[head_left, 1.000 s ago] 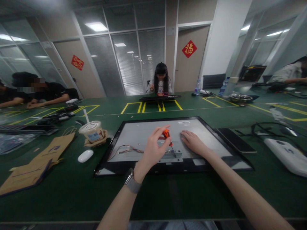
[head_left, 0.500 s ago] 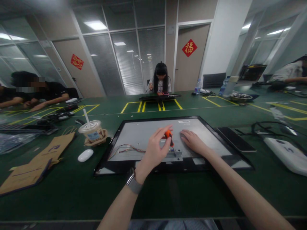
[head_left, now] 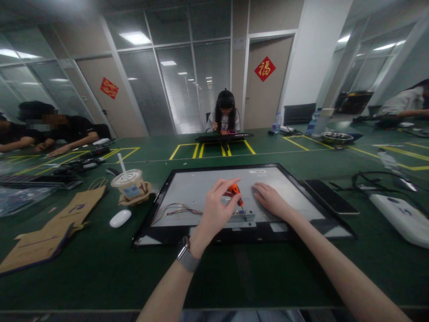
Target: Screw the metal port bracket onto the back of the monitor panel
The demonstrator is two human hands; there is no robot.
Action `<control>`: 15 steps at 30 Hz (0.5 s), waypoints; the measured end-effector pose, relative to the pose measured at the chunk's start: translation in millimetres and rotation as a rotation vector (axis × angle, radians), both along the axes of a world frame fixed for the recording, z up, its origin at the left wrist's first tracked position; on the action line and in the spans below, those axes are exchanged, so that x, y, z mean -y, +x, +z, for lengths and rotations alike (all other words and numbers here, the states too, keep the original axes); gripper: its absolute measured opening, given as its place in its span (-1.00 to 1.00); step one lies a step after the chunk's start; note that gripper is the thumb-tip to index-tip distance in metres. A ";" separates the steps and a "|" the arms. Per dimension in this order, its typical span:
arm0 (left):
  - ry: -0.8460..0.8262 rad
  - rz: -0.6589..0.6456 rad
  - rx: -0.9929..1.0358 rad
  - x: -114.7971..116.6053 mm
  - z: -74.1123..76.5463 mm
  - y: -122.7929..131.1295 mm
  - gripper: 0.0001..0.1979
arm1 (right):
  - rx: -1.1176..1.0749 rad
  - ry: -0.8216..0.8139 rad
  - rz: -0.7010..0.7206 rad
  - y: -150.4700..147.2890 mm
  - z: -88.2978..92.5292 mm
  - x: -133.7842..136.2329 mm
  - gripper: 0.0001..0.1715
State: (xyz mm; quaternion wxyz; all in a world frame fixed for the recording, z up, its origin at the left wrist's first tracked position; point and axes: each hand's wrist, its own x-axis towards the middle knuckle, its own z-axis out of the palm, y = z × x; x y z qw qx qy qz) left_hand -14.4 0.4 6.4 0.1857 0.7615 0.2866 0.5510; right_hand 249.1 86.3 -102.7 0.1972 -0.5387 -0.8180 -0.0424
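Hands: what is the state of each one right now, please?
Left hand: closed, holding the orange screwdriver.
Right hand: open, lying flat on the panel, holding nothing.

A lidded cup (head_left: 129,183) stands near a mouse (head_left: 119,218)

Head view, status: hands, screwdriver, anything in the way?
Left hand shut on orange screwdriver, tip down at metal bracket. Right hand flat on monitor panel. Loose wires lie left, clear of the tip.
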 end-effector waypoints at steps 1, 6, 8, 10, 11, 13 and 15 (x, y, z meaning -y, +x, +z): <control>0.004 0.005 -0.006 0.2 0.4 -0.2 -0.67 | 0.002 -0.001 0.001 0.0 0.0 0.0 -0.53; -0.008 -0.048 -0.013 1.5 2.2 -0.5 -0.62 | -0.009 0.012 -0.024 -0.6 -1.1 -0.6 -0.54; 0.004 -0.036 -0.006 0.9 1.7 -0.5 -0.62 | -0.007 0.013 -0.018 -0.8 -1.4 -0.7 -0.54; 0.047 0.001 -0.008 0.1 0.9 -0.6 -0.67 | -0.003 0.007 -0.013 -1.2 -0.9 -0.5 -0.54; 0.074 0.019 -0.013 0.0 0.7 -0.6 -0.69 | -0.002 0.003 -0.014 -1.4 -0.4 -0.3 -0.54; 0.106 0.023 -0.036 0.5 0.5 -0.6 -0.69 | -0.003 -0.006 -0.020 -2.0 0.8 0.1 -0.55; 0.095 -0.010 -0.053 1.7 0.6 -0.1 -0.64 | -0.003 -0.012 -0.020 -2.4 1.9 0.6 -0.54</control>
